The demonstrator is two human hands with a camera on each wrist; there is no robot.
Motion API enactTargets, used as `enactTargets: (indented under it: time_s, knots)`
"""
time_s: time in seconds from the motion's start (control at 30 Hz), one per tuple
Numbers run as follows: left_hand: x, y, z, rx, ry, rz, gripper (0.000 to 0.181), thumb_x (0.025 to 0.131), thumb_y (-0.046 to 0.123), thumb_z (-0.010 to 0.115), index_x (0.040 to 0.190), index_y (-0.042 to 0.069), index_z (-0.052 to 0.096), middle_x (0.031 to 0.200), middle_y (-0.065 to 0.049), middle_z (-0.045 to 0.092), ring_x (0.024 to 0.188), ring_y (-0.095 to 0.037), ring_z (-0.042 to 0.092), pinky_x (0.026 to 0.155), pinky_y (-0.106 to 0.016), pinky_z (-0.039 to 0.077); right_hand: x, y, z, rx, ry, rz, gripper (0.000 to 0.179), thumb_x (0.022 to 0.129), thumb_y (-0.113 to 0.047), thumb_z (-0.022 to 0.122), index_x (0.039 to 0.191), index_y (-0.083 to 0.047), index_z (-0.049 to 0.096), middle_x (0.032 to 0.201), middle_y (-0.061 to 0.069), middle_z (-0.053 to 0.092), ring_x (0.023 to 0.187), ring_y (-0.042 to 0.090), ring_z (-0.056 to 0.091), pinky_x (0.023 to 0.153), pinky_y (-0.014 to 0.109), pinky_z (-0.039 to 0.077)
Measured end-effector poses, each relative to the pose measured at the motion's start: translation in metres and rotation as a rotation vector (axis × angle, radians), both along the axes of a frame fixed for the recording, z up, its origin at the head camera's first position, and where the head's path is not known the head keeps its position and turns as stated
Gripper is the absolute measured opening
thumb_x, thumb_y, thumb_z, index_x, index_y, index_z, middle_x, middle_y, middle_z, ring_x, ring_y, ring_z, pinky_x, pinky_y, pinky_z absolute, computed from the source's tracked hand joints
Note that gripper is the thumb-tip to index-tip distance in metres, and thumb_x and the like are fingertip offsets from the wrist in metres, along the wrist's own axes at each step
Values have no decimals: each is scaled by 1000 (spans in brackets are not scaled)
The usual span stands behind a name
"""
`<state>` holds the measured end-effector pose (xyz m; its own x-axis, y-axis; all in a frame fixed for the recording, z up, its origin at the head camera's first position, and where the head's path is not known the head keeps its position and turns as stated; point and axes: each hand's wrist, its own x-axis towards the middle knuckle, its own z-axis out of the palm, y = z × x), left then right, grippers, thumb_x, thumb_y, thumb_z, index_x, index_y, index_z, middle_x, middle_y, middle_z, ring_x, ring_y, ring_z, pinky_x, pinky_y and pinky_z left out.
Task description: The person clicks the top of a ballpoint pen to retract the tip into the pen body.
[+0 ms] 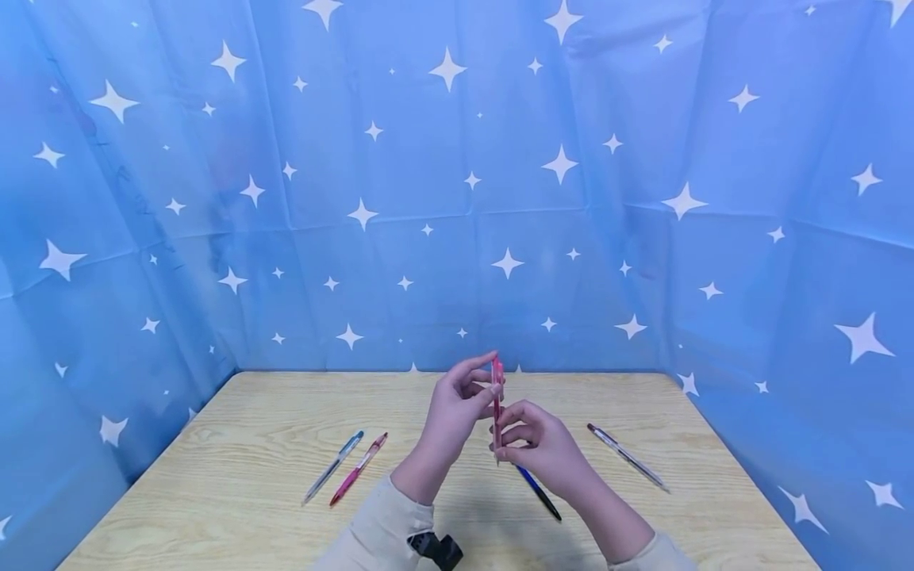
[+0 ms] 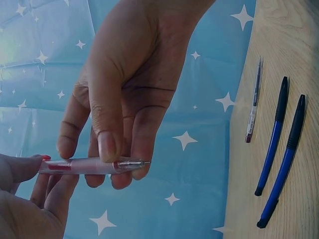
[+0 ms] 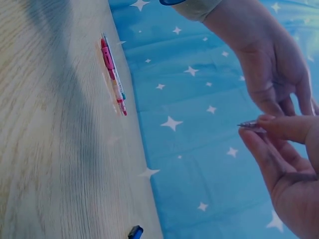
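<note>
A pink click pen point(image 1: 497, 377) with a clear barrel stands upright between both hands, tip down, above the table. My left hand point(image 1: 462, 400) holds its upper part, with the index fingertip at the top end and the thumb against the barrel. Lower down, my right hand point(image 1: 539, 444) pinches the barrel near the tip. In the left wrist view the pen point(image 2: 92, 166) lies across the picture, its metal tip beside the right thumb. Only the tip end of the pen point(image 3: 249, 124) shows in the right wrist view.
On the left of the wooden table point(image 1: 250, 444) lie a light-blue clear pen point(image 1: 333, 468) and another pink pen point(image 1: 359, 469). Two blue pens with black ends, one a blue pen point(image 2: 271, 137), lie close together. A clear pen with a dark red end point(image 1: 628, 457) is on the right.
</note>
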<state>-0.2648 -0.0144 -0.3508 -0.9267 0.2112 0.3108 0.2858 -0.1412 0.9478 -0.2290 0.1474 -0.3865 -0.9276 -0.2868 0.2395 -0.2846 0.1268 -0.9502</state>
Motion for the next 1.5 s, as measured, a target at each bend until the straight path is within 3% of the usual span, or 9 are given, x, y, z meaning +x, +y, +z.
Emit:
enactTargets:
  time_s: [0.27,0.77,1.0,1.27,1.5]
  knots:
    - [2,0,1,-35,37,-3,35,92,1,65,126,10,64,99,-10,64,79,-19,61,72,-35,58,3,2,1,10,-26,-11,28,86,0,72,109,0,58,103,16,65,92,29,67,79,36,56]
    - [5,8,0,-55,7,-13,42,90,-4,66,128,13,62,97,-12,63,79,-20,62,70,-36,59,7,14,1,33,-28,46,31,86,0,72,111,4,56,104,16,63,93,31,66,77,35,57]
    - [3,12,0,-90,19,-68,45,90,-1,68,130,17,59,99,-10,64,83,-23,65,72,-38,59,7,28,0,153,44,12,24,85,0,73,105,-4,59,103,16,64,91,26,67,77,32,56]
    - [-4,21,-12,-317,102,-128,64,90,1,69,143,27,46,114,-3,63,97,-17,65,79,-29,56,9,61,-5,207,50,-15,25,86,6,69,109,-1,60,106,16,61,90,31,66,72,33,57]
    - [-9,32,-28,-532,152,-135,61,90,7,71,143,22,46,122,0,58,109,-22,60,84,-29,53,12,98,-15,304,26,-69,27,86,6,69,110,-4,62,104,12,62,87,31,66,69,30,57]
